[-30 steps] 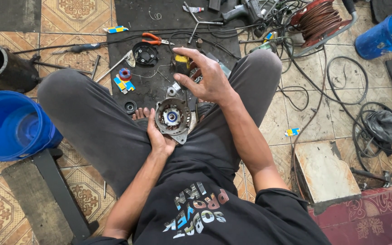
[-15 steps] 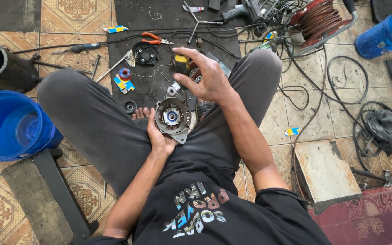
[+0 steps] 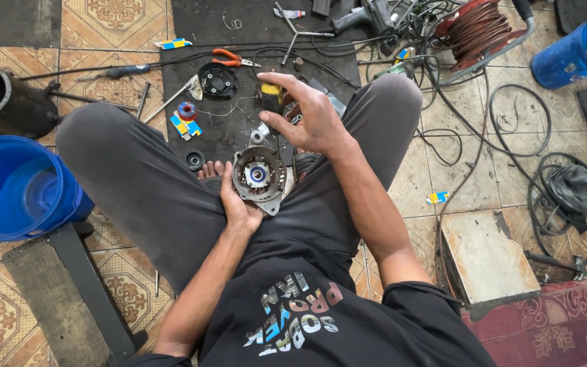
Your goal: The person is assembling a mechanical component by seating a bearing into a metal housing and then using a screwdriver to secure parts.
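Cradling round metal housing [image 3: 258, 178] — left hand [image 3: 237, 207]; right hand [image 3: 309, 115] hovering open.

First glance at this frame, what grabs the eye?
The round metal motor housing at centre, held in the left hand over the person's lap. Just above it the right hand hovers, fingers spread, over small parts on a dark mat. A blue bucket sits at far left, and a red cable reel at the top right.

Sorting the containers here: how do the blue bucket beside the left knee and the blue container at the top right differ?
The blue bucket stands upright, mouth open to the camera; the blue container lies tilted on its side. The bucket looks larger and sits by a dark bench; the container sits beyond the cables. Both are blue plastic.
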